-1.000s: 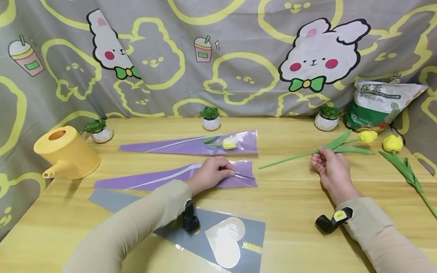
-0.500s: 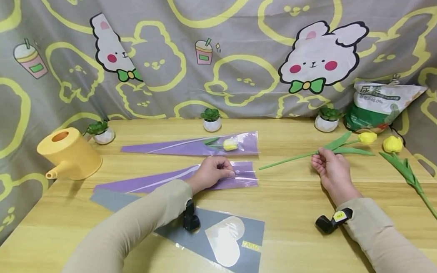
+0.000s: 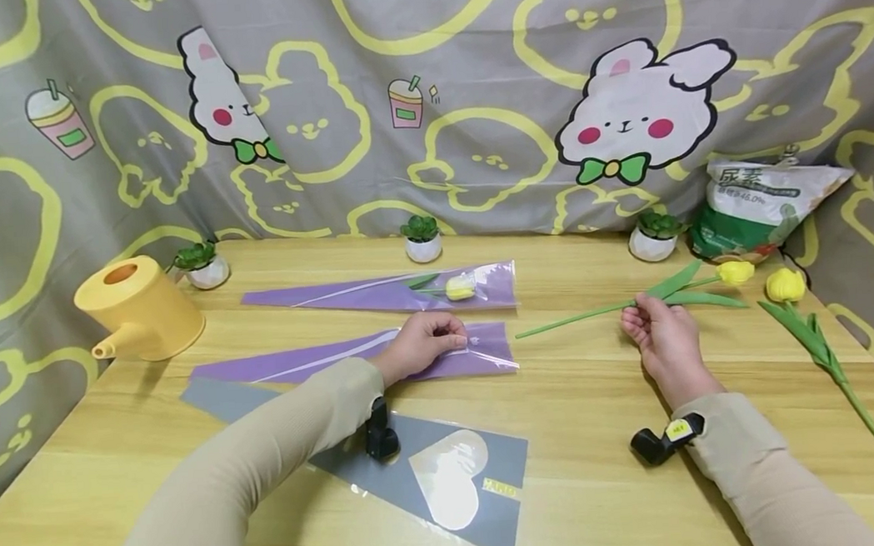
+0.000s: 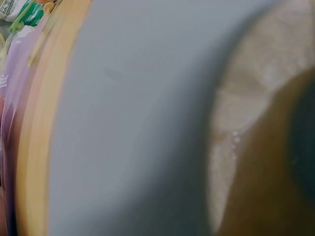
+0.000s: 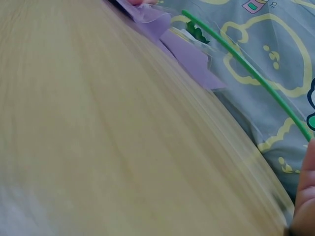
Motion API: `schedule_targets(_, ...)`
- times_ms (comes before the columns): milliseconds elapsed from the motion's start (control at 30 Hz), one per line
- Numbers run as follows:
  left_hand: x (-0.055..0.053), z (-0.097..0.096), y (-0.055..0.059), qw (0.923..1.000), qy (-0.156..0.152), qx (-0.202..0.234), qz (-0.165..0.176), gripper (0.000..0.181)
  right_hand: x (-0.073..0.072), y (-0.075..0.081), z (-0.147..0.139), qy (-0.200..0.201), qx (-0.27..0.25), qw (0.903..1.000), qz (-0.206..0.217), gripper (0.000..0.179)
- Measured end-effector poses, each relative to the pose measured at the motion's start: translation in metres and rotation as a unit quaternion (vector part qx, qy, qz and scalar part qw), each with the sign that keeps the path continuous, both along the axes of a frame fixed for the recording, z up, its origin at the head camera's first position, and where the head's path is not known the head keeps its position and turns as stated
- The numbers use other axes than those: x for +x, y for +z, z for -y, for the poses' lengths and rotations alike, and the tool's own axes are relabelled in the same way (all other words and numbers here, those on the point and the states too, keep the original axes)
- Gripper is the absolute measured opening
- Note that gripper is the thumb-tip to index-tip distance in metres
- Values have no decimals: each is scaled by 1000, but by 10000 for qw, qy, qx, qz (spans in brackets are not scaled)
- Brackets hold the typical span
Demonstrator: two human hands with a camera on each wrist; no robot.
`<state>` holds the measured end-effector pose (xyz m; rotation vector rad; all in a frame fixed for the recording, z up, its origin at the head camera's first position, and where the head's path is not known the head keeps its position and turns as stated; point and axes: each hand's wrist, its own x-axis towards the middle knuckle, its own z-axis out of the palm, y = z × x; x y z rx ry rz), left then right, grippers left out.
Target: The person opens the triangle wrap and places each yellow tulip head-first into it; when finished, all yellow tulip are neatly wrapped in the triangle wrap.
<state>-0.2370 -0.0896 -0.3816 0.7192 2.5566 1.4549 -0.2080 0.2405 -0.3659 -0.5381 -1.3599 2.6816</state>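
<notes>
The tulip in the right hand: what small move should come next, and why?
Perhaps the right hand should ease the held tulip leftward, stem first, into the nearer purple sleeve: its stem points toward that sleeve's wide end, the left hand pinches the sleeve near that end, and the farther purple sleeve already contains another tulip.

Beige sleeves (image 3: pixel 289 436), black wrist cameras (image 3: pixel 382 433), yellow label (image 3: pixel 679 430) on one

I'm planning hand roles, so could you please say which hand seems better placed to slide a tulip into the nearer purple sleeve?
The right hand, probably: it holds a tulip, stem toward the nearer purple sleeve, while the left hand pinches that sleeve.
</notes>
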Motion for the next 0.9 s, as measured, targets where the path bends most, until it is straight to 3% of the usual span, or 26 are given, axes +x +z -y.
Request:
schedule_targets(167, 1, 0, 1, 9999, -134, 42, 56, 8, -1, 1, 2, -76, 14, 10000, 17, 16)
schedule_targets(500, 1, -1, 4, 9985, -42, 383, 400, 5, -4, 4, 9, -138, -54, 9999, 64, 15)
schedule_targets(900, 4, -2, 7, 9968, 53, 485, 635, 6, -4, 3, 12, -169, -174, 9994, 233, 15)
